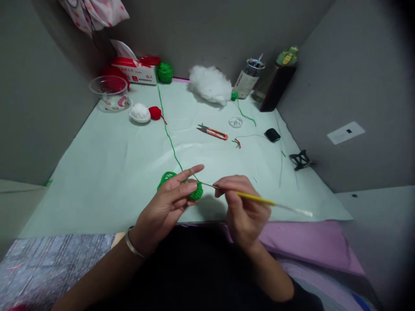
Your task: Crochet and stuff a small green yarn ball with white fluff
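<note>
My left hand [168,196] pinches a small round green crochet piece [196,191] between thumb and fingers, its index finger stretched out with green yarn [173,149] over it. That strand runs back across the table to a green yarn ball [165,72]. In my right hand [244,205] is a crochet hook [256,198] with a yellow handle, held like a pen. The hook's thin metal tip meets the top edge of the green piece. Behind my left hand lies a green looped object [168,176], partly hidden.
Thread snips [212,132] lie mid-table near yarn scraps [237,143]. White stuffing [210,84], a pen holder [249,78] and a tissue box [136,70] stand at the back. A clear plastic tub [110,93], a white ball [140,113] and a red ball [155,113] are left.
</note>
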`<action>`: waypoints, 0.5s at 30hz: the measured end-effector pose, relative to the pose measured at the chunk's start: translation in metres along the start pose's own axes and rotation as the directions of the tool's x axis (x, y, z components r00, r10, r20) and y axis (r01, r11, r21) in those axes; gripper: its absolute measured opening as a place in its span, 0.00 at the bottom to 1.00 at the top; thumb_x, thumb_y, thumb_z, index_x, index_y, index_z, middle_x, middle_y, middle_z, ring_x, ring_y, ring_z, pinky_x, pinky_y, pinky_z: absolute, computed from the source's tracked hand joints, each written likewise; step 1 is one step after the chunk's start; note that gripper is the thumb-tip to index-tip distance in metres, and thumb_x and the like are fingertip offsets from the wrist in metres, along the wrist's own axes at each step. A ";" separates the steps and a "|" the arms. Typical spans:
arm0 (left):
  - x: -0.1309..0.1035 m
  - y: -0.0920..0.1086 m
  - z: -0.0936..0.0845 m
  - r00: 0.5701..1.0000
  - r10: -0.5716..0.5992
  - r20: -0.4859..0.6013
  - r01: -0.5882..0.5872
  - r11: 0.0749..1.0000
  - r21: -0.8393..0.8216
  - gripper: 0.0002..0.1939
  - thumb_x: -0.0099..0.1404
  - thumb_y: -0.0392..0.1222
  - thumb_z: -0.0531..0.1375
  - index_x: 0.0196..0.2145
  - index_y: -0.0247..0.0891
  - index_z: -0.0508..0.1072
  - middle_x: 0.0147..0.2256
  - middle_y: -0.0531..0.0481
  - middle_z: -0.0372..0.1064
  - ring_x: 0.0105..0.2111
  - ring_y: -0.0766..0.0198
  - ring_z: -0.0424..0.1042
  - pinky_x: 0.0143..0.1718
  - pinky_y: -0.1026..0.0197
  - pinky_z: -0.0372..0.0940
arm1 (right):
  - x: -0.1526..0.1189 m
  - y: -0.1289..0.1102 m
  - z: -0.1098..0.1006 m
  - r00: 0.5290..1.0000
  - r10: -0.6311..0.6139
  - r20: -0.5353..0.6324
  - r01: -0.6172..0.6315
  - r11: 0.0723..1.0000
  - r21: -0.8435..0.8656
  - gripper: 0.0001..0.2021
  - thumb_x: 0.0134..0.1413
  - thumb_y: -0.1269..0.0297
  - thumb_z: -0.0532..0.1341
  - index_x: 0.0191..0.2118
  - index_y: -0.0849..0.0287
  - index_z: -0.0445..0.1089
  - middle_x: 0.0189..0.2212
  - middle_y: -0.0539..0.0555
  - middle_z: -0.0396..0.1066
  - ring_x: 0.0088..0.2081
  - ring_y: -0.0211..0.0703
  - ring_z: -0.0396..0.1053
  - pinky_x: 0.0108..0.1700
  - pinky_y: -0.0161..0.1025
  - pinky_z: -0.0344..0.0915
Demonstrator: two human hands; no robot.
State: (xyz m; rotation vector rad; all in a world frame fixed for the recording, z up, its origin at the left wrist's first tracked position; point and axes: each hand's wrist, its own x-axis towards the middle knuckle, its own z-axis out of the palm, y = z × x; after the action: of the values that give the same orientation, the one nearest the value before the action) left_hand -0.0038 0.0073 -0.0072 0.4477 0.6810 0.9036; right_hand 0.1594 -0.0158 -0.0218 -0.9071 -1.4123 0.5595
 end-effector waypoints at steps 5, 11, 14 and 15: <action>-0.001 -0.001 0.004 0.993 0.117 -0.004 -0.117 0.990 0.075 0.26 0.60 0.35 0.73 0.56 0.36 0.77 0.32 0.53 0.71 0.28 0.73 0.64 0.29 0.71 0.61 | 0.003 0.003 0.008 0.961 0.273 0.051 -0.270 0.871 0.410 0.08 0.69 0.66 0.62 0.41 0.53 0.80 0.35 0.51 0.74 0.30 0.36 0.70 0.32 0.37 0.68; 0.000 -0.005 0.000 0.995 0.094 0.014 -0.095 0.986 0.137 0.33 0.62 0.40 0.72 0.63 0.35 0.70 0.34 0.51 0.72 0.33 0.69 0.67 0.31 0.68 0.61 | -0.002 0.007 0.009 0.940 0.334 0.070 -0.332 0.849 0.411 0.08 0.69 0.65 0.63 0.42 0.52 0.81 0.37 0.50 0.74 0.30 0.34 0.70 0.34 0.37 0.66; -0.001 -0.004 0.001 0.996 0.075 0.041 -0.081 0.984 0.160 0.36 0.63 0.41 0.70 0.66 0.35 0.66 0.35 0.49 0.72 0.34 0.66 0.67 0.31 0.67 0.61 | 0.000 0.007 0.008 0.927 0.369 0.073 -0.361 0.821 0.443 0.07 0.68 0.64 0.63 0.41 0.52 0.81 0.35 0.50 0.74 0.30 0.35 0.70 0.33 0.37 0.66; -0.001 -0.003 0.002 0.997 0.067 0.046 -0.074 0.984 0.162 0.37 0.63 0.41 0.70 0.67 0.35 0.65 0.35 0.49 0.72 0.34 0.66 0.67 0.31 0.67 0.62 | 0.000 0.006 0.008 0.924 0.377 0.072 -0.367 0.814 0.450 0.07 0.68 0.63 0.63 0.41 0.52 0.81 0.34 0.50 0.74 0.30 0.35 0.71 0.33 0.37 0.66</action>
State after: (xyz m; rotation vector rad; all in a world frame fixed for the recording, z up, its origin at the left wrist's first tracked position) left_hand -0.0012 0.0042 -0.0076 0.6382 0.7086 0.9065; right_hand 0.1530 -0.0104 -0.0274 -0.7995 -1.0136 1.1271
